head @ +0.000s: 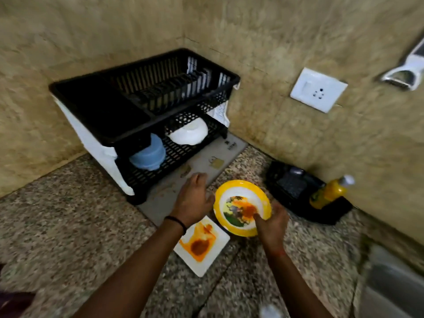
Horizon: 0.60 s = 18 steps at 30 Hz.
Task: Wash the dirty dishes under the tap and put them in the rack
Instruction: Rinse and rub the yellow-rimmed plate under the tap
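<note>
A round yellow-rimmed plate (241,191) smeared with orange sauce is lifted above the counter. My right hand (271,222) grips its near right rim, thumb on the soiled face. My left hand (195,198) is beside the plate's left edge with relaxed fingers; whether it touches the rim is unclear. Below lies a square white plate (202,245) with orange stains, flat on the granite counter. The black two-tier dish rack (146,95) stands in the corner, its top tier bare.
On the rack's lower tier sit a blue container (149,154) and a white bowl (189,134). A black holder (296,189) with a yellow bottle (328,191) stands to the right. The steel sink (394,285) is at the far right. A wall socket (319,89) is above.
</note>
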Tool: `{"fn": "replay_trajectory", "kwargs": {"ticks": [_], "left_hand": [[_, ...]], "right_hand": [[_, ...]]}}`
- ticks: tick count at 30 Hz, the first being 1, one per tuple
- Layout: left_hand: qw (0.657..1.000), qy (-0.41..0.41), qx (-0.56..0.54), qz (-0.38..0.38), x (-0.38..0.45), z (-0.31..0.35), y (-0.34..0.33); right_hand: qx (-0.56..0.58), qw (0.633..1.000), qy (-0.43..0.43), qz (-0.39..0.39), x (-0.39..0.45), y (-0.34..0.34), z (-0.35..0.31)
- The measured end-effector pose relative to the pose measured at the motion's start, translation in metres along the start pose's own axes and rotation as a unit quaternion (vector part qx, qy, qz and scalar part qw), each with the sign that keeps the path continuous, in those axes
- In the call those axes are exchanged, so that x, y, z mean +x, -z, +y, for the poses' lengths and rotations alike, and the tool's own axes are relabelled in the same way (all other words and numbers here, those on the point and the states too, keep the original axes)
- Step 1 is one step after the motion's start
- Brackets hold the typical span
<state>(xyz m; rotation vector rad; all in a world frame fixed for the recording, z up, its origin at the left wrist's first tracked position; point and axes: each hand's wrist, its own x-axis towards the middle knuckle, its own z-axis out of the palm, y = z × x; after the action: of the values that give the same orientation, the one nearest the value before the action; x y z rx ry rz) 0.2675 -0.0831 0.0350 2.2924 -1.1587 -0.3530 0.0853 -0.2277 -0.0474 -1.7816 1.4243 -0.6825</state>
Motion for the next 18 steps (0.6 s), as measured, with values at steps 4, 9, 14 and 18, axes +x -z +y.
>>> {"fn": "replay_trajectory", "kwargs": {"ticks": [4, 9, 14, 18], "left_hand": [[0.988, 0.095, -0.063, -0.103, 0.007, 0.012, -0.034], [0.983, 0.123, -0.08, -0.111, 0.02, 0.017, -0.06], [0.97, 0.09, -0.215, -0.074, 0.012, 0.067, -0.055], [0.891, 0.12, -0.408, -0.158, 0.008, 0.131, -0.071]], "right_hand": [[0.106, 0.983, -0.127, -0.077, -0.007, 0.012, 0.018], [0.241, 0.937, -0.222, -0.118, -0.018, 0.033, 0.003], [0.289, 0.934, -0.197, -0.07, -0.025, 0.094, 0.0], [0.313, 0.935, -0.16, -0.038, -0.03, 0.167, 0.013]]}}
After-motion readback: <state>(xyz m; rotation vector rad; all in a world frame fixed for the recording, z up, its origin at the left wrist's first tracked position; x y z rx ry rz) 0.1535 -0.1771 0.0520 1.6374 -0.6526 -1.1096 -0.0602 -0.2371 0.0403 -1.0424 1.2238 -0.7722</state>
